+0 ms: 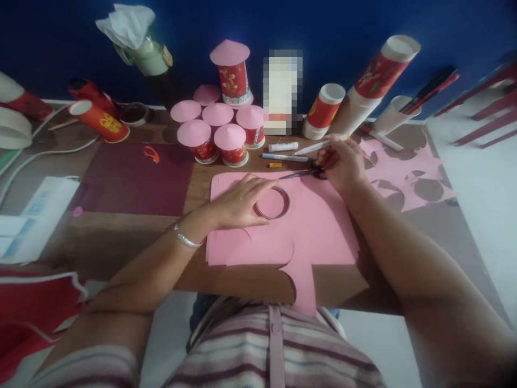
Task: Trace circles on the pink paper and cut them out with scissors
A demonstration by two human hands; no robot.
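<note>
My left hand (242, 202) lies on a stack of pink paper sheets (250, 250), its thumb and fingers curved around a thin tape ring (289, 205) that rests flat there. Above the stack's right back edge, my right hand (343, 161) pinches a white marker (311, 147) with an orange end. Scissors (299, 174) lie just under that hand, their handles partly hidden by it. A loose orange cap (275, 165), a blue-tipped marker (285, 157) and a thick white marker (283, 146) lie close by. A cut pink strip (305, 291) hangs over the table's front edge.
Several red paper cups with pink cone tops (230, 137) stand at the back. Stacked cups (379, 70) and a pen cup (393, 116) are at the right, beside pink offcuts (407, 178). To the left are a dark red sheet (137, 183) and a white cable (44, 150).
</note>
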